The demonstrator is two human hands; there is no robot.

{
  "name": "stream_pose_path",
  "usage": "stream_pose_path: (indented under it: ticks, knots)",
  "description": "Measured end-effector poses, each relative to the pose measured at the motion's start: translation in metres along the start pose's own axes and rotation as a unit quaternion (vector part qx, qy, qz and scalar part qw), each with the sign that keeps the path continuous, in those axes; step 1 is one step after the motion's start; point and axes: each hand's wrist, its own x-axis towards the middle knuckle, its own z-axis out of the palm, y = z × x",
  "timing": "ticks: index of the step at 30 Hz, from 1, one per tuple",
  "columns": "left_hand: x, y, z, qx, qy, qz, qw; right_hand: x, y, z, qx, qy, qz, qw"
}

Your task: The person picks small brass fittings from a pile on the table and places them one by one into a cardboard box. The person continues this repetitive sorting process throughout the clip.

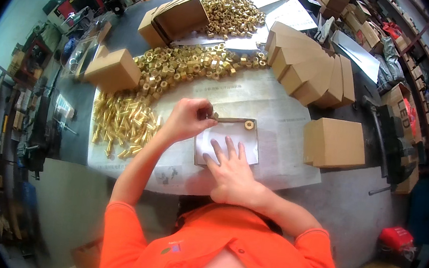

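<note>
A shallow cardboard box (197,148) with a white sheet (219,134) inside lies before me on the table. One brass nut (249,124) sits in its far right corner. My left hand (189,119) is over the box's far left corner, thumb and fingers pinched on a small brass-coloured piece that looks like another nut (215,116), mostly covered by the fingers. Spread flat, my right hand (231,168) rests on the white sheet and reaches over the near edge of the box; it holds nothing.
Left of the box lie slim brass fittings (124,122), with a heap of brass nuts (180,65) beyond them. More small brass parts (229,14) are piled farther back. Cartons stand at left (114,70) and right (335,143); a fanned row of cartons (305,65) is behind.
</note>
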Motion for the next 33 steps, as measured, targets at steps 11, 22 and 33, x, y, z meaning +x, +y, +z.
stream_pose_path:
  ticks: [11, 22, 33]
  knots:
    - [0.01, 0.002, 0.064, 0.171, -0.025, 0.072, 0.982, -0.013, 0.011, -0.002, 0.018, -0.038, 0.032, 0.999]
    - [0.011, 0.004, 0.08, 0.247, -0.023, 0.1, 0.963, -0.023, 0.024, 0.016, -0.002, 0.014, 0.011, 1.0]
    - [0.011, -0.005, 0.092, 0.236, 0.028, 0.134, 0.962, -0.024, 0.024, 0.023, 0.002, 0.045, 0.001, 0.999]
